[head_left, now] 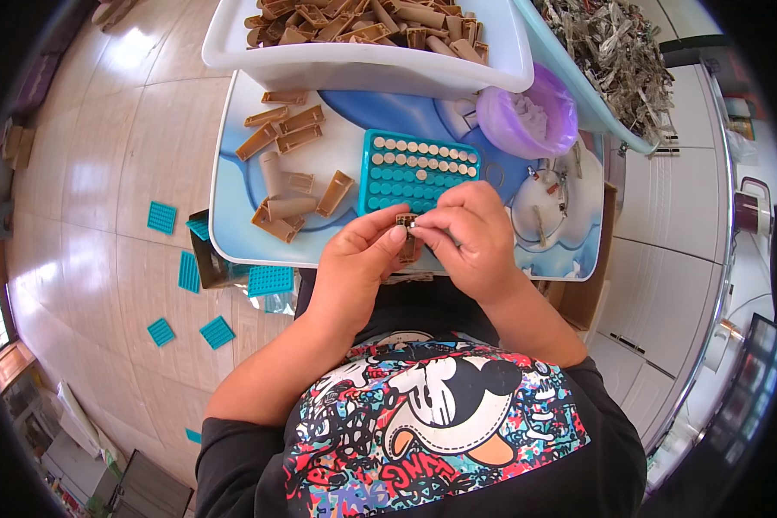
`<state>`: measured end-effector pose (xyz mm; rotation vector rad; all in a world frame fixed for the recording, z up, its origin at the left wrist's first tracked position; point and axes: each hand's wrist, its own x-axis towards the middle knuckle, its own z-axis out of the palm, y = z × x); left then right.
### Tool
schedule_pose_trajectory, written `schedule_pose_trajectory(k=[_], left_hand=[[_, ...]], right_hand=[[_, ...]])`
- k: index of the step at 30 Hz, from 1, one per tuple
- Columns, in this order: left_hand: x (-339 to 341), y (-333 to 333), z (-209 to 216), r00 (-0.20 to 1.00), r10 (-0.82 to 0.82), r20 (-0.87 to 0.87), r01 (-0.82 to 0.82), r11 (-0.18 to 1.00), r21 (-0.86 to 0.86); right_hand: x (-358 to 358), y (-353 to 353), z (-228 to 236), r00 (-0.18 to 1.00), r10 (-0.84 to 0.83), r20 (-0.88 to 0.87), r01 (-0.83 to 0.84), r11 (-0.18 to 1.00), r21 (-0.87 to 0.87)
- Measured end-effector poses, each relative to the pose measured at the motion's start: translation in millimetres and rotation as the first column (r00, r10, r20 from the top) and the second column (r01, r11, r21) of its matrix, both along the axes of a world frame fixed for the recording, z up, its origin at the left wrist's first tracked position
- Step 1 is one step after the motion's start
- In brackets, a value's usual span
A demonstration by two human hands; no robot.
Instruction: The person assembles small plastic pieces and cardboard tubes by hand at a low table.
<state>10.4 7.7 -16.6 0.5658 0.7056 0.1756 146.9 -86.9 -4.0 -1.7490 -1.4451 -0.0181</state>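
Note:
My left hand (358, 250) is closed around a small brown plastic casing (407, 249), its hollow side turned up, close to the table's front edge. At the casing's far end, my right hand (475, 237) pinches a tiny silvery piece (413, 224), probably a button cell; the fingers partly cover it. Just beyond both hands lies a teal tray (365, 173) with rows of round pockets. Silver button cells (412, 161) fill its far rows, and a single one sits in the row nearer me. To the left, several brown casings (335, 192) lie loosely piled.
A white bin (367, 75) of brown casings stands at the back. Beside it are a purple bowl (570, 129) and a light-blue tub (578, 91) of tangled thin parts. Small wired parts (544, 207) lie at the table's right. Teal trays (217, 332) are scattered on the floor.

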Motion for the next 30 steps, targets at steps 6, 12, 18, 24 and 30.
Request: schedule_pose_trajectory(k=[6, 12, 18, 24, 30], left_hand=[[0.2, -0.3, -1.1, 1.000, -0.015, -0.007, 0.015, 0.999, 0.045], [1.1, -1.0, 1.6, 1.000, 0.018, 0.009, -0.018, 1.000, -0.006], [1.3, -0.2, 1.9, 1.000, 0.007, 0.004, -0.007, 1.000, 0.018], [-0.7, -0.6, -3.4, 0.998, 0.011, 0.057, -0.011, 1.000, -0.006], [-0.1, -1.6, -2.3, 1.000, -0.007, 0.004, 0.006, 1.000, 0.021]], right_hand=[[-0.3, -3.3, -0.1, 0.999, 0.051, -0.020, -0.051, 0.999, -0.008], [20.4, 17.5, -3.2, 0.964, -0.153, 0.219, 0.168, 0.985, -0.049], [24.9, 21.3, -6.8, 0.959, -0.110, 0.262, 0.130, 0.990, -0.061], [6.6, 6.4, 6.9, 0.999, -0.037, 0.029, 0.038, 0.999, -0.035], [-0.2, 2.1, 2.7, 1.000, -0.016, 0.024, 0.017, 0.998, -0.056]])
